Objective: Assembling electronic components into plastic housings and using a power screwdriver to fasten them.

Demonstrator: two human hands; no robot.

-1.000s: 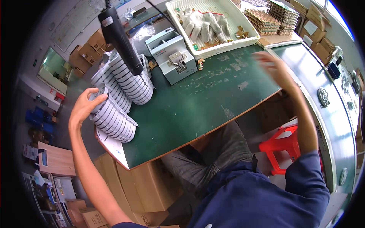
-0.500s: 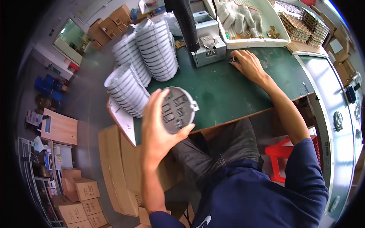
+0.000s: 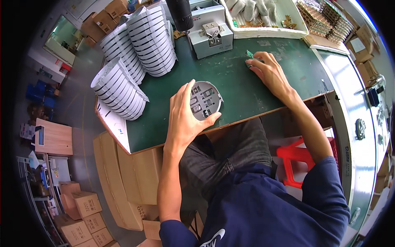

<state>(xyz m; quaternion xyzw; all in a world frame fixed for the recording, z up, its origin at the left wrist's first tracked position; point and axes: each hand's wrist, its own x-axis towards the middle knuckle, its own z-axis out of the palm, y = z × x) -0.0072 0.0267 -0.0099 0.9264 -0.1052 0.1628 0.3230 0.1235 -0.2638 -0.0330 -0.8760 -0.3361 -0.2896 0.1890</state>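
Observation:
My left hand [image 3: 180, 117] is closed round a shallow round grey plastic housing [image 3: 207, 98], thumb on the near rim and fingers on the left side. Slots and raised compartments show in the housing's open face, which is turned up. It is over the front part of the green tabletop [image 3: 234, 92]. Farther right, my right hand [image 3: 269, 76] pinches a small green circuit board [image 3: 248, 57] between thumb and fingers, just above the table. The fingers partly cover the board.
Tall nested stacks of pale round shells [image 3: 119, 90] stand at the left. A grey metal fixture [image 3: 212, 39] with a latch is at the back, beneath a black cylindrical tool [image 3: 180, 14]. A white foam tray [image 3: 271, 33] holds gloves [image 3: 255, 10]. Stacked board racks [image 3: 325, 20] stand behind right.
My left hand has brought the housing from the table's left edge rightward, and its face has tilted. My right hand has lifted the circuit board into clearer sight. The whole view has shifted.

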